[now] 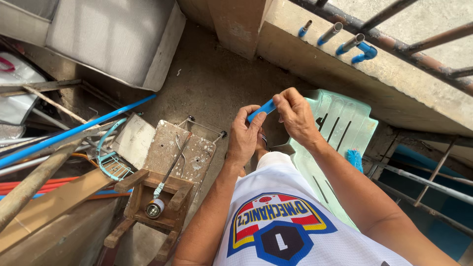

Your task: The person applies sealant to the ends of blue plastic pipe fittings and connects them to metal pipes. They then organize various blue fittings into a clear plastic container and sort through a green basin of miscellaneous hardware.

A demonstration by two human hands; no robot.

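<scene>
Both my hands hold a short blue pipe piece in front of my chest. My left hand grips its lower end with fingers wrapped round it. My right hand pinches the upper end between thumb and fingers. Below them are my knee and a pale green plastic chair. Part of the pipe is hidden inside my left fist.
A small wooden stool at lower left carries a hacksaw and a tape roll. Long blue pipe, timber and orange tubing lie at left. Blue pipe stubs stick out of the concrete ledge by rusty railings at upper right.
</scene>
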